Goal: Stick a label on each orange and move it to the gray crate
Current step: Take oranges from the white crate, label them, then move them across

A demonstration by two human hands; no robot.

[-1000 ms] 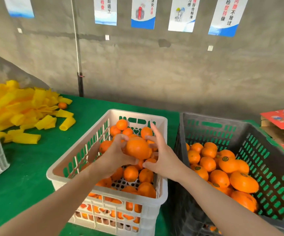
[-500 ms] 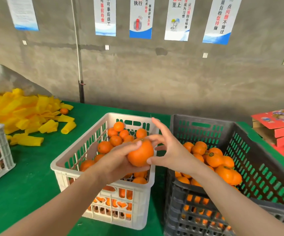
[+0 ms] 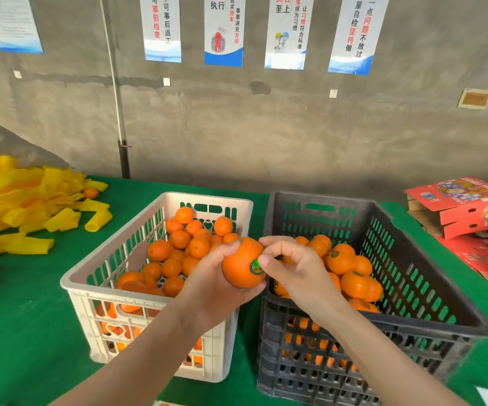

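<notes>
While left hand (image 3: 207, 291) grips orange (image 3: 236, 269), right hand's (image 3: 298, 273) curled fingers (image 3: 275, 243) press label (image 3: 254, 266).

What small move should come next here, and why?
Probably lift the right hand away and carry the orange right, over the gray crate. The label already sits on the orange under the right thumb, and the left hand grips the orange just left of that crate.
</notes>
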